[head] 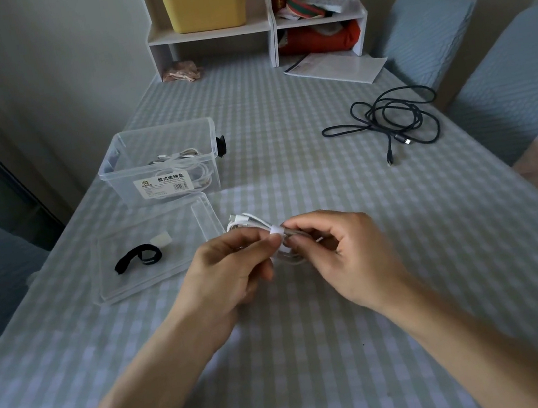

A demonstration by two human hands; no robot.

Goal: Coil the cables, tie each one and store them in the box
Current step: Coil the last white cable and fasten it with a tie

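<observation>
I see a pale green-and-white checked cloth on the worktop (338, 263), a white coiled cable (246, 222) with a white tie (276, 231), a black loose cable (387, 118), a clear plastic box (158, 164), a black strap (137, 258), and a yellow bin (205, 5).

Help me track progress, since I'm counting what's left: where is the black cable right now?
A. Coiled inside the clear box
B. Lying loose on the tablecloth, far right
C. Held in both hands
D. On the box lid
B: the black cable sprawls untied on the tablecloth, while both hands hold the white cable.
</observation>
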